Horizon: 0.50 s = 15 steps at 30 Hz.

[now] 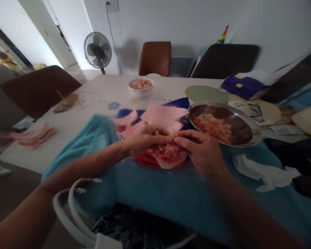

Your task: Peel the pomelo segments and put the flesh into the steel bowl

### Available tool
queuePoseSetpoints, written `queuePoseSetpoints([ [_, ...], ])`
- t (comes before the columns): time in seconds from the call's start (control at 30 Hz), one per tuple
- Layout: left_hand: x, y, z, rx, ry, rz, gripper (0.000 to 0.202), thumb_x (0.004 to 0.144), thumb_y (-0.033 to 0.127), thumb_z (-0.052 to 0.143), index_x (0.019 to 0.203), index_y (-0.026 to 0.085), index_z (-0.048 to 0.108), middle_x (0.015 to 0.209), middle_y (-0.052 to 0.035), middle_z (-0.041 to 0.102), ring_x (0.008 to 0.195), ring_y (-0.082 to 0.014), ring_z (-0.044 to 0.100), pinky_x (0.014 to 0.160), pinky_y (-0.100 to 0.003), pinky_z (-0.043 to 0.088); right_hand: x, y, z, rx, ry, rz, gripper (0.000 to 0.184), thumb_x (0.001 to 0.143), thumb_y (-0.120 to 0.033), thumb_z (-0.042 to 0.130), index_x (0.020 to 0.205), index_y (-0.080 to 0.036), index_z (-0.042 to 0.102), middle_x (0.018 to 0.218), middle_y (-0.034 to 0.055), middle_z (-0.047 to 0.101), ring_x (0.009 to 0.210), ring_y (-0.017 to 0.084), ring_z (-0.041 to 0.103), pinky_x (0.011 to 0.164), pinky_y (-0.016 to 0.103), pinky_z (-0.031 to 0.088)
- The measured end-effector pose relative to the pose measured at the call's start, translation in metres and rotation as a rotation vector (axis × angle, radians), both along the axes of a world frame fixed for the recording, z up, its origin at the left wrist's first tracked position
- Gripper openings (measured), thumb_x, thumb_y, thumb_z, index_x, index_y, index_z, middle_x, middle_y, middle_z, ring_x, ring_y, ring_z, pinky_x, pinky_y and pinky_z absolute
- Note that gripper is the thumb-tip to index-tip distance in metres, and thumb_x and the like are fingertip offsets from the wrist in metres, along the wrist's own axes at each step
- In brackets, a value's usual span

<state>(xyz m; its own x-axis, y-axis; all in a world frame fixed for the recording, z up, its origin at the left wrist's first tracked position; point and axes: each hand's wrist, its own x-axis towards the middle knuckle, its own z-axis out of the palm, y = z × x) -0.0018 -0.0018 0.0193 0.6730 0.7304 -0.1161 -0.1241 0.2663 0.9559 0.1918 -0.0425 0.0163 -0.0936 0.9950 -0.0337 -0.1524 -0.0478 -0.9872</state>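
Note:
My left hand (151,139) and my right hand (203,148) meet at the middle of the table edge. The fingertips of both pinch a small pale, translucent piece (173,134), too small to tell its kind. Right below them lies a heap of pink, moist-looking pieces (171,152) on pink paper over something red. More pink sheets (163,116) spread out just beyond my fingers. To the right of my right hand stands a steel bowl (245,129), holding soft orange-pink pieces (214,128).
A white bowl (140,92) of pinkish pieces stands farther back. Crumpled white tissue (264,171) lies on the blue towel (155,193) at right. Pink paper (35,135) is at left, a green round mat (206,94) behind the steel bowl. White cables (67,207) hang in front.

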Motion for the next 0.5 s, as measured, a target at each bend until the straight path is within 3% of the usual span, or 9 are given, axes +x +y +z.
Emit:
queuePoseSetpoints([
  [0.37,-0.0018,0.0038,0.0018,-0.096,-0.025,-0.069,0.041,0.069,0.043,0.093,0.084,0.014,0.069,0.064,0.0009,0.067,0.041,-0.0058,0.054,0.039,-0.017,0.038,-0.0022,0.004,0.002,-0.045,0.012,0.033,0.021,0.065,-0.04,0.087,0.07,-0.025,0.073,0.057,-0.0012,0.069,0.047,0.016,0.065,0.05,0.03,0.06],
  [0.5,-0.002,0.0044,0.0012,-0.114,-0.011,-0.077,0.04,0.07,0.043,0.092,0.086,0.013,0.07,0.064,0.0011,0.066,0.045,-0.0068,0.057,0.041,-0.017,0.041,-0.0005,0.0019,0.0012,0.134,-0.236,-0.036,0.015,0.074,-0.038,0.078,0.074,-0.025,0.07,0.063,-0.0008,0.069,0.053,0.017,0.065,0.053,0.032,0.057],
])
